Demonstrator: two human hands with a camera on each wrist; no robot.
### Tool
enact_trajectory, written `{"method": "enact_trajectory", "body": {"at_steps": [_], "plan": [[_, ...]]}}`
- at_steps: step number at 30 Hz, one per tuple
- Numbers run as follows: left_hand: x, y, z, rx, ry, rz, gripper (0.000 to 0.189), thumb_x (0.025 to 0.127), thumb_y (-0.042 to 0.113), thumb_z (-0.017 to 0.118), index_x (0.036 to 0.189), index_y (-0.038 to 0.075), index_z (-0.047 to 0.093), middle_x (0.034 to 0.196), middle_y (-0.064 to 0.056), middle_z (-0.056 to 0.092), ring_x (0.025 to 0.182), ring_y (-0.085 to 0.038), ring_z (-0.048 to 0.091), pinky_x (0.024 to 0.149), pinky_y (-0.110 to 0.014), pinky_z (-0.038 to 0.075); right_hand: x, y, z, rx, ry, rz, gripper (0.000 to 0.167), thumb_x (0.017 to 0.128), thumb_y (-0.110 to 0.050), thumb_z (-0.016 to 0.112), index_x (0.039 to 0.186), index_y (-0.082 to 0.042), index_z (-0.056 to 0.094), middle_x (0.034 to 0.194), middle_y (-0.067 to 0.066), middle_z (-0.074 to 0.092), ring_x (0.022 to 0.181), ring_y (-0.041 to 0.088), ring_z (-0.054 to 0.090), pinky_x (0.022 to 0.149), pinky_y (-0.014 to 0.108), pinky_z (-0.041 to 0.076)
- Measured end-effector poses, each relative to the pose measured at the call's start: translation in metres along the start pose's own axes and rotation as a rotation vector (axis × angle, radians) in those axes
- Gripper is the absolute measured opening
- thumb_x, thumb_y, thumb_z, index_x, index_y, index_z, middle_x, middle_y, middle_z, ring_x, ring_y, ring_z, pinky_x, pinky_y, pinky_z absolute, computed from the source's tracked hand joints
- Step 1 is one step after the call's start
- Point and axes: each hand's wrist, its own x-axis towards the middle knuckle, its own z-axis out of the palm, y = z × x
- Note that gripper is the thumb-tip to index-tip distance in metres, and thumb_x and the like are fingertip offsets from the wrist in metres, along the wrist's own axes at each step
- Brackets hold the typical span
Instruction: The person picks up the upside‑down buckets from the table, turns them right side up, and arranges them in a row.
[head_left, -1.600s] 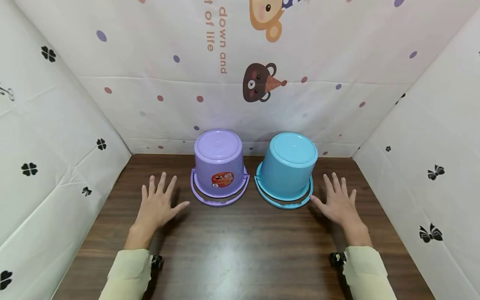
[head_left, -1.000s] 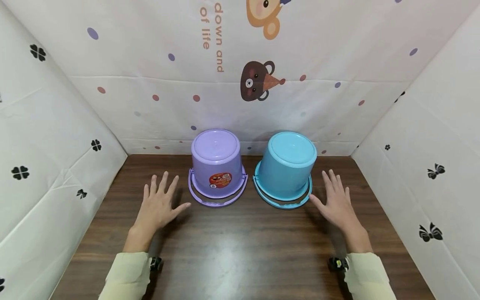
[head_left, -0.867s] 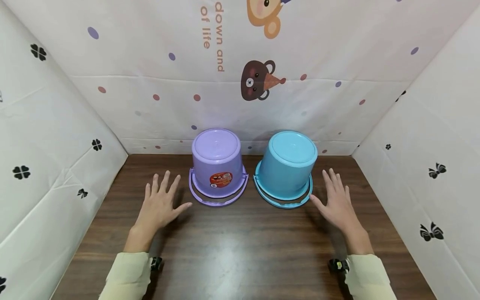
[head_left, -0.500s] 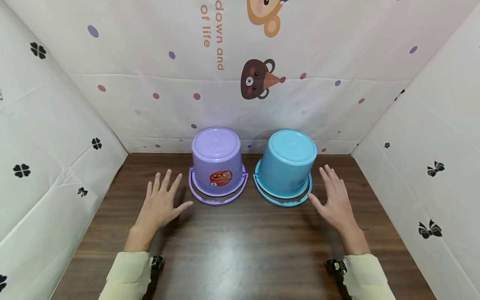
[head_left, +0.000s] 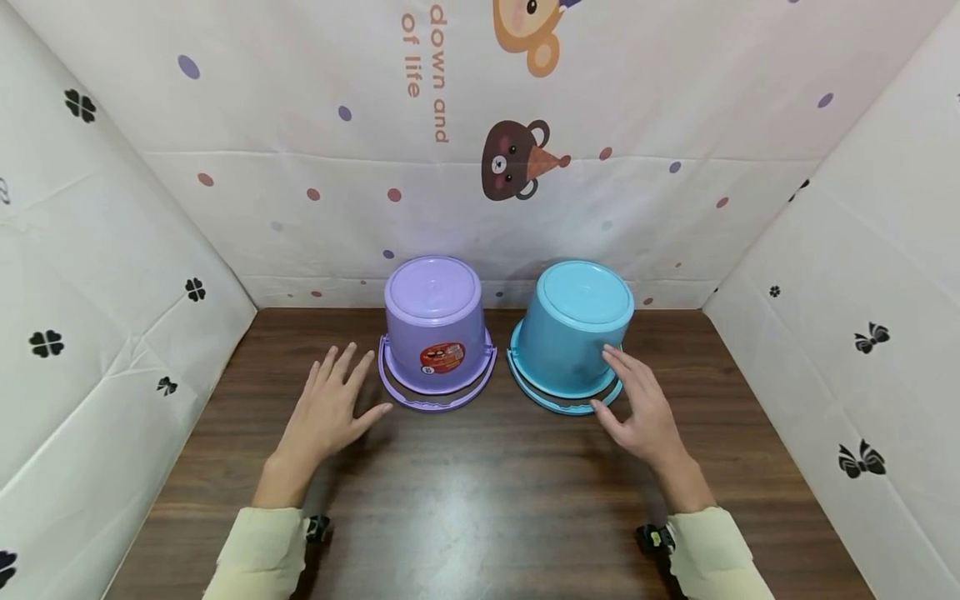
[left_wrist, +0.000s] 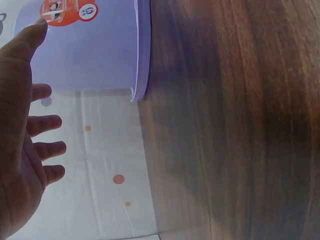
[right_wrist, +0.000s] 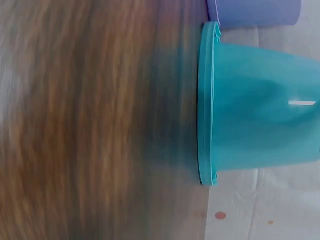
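Two buckets stand upside down side by side near the back wall: a purple bucket [head_left: 435, 325] with a red label on the left, a turquoise bucket [head_left: 576, 333] on the right. Each has its handle lying forward around the rim. My left hand [head_left: 322, 417] is left of the purple bucket and in front of it, fingers spread, holding nothing. My right hand [head_left: 641, 408] hovers at the front right of the turquoise bucket, overlapping its rim and handle in the head view; whether it touches cannot be seen. The right wrist view shows the turquoise bucket [right_wrist: 265, 107] but no hand.
The brown wood-grain table [head_left: 450, 500] carries both buckets. A white printed cloth wall [head_left: 300, 233] rises right behind them. White side walls [head_left: 97, 333] close in the table at left and right.
My right hand has moved left, from beside the turquoise bucket to its front right. My left hand has shifted slightly right toward the purple bucket. Both buckets stay in place.
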Motion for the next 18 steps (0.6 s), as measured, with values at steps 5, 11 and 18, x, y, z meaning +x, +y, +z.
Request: {"method": "enact_trajectory", "body": {"at_steps": [5, 11, 18], "plan": [[0.0, 0.001, 0.003, -0.013, 0.044, 0.043, 0.089, 0.088, 0.061, 0.071, 0.152, 0.004, 0.047, 0.157, -0.027, 0.041, 0.147, -0.051, 0.034, 0.118, -0.07, 0.028, 0.005, -0.008, 0.011, 0.083, 0.01, -0.073, 0.069, 0.101, -0.049, 0.059, 0.139, 0.009, 0.058, 0.145, 0.021, 0.057, 0.131, 0.039, 0.053, 0.121, 0.018, 0.028], [0.001, 0.002, 0.005, -0.048, 0.136, 0.133, 0.086, 0.085, 0.055, 0.077, 0.147, 0.001, 0.052, 0.149, -0.028, 0.051, 0.142, -0.051, 0.043, 0.118, -0.066, 0.033, 0.011, -0.016, 0.022, 0.138, -0.019, -0.12, 0.066, 0.1, -0.044, 0.063, 0.139, 0.008, 0.057, 0.146, 0.021, 0.056, 0.132, 0.038, 0.053, 0.121, 0.019, 0.031], [0.005, -0.001, 0.011, -0.06, 0.193, 0.206, 0.085, 0.078, 0.051, 0.084, 0.139, -0.003, 0.058, 0.142, -0.028, 0.057, 0.137, -0.051, 0.049, 0.115, -0.065, 0.038, 0.021, -0.025, 0.037, 0.179, -0.063, -0.17, 0.064, 0.1, -0.041, 0.065, 0.141, 0.007, 0.056, 0.146, 0.023, 0.055, 0.133, 0.036, 0.053, 0.12, 0.02, 0.032]]}}
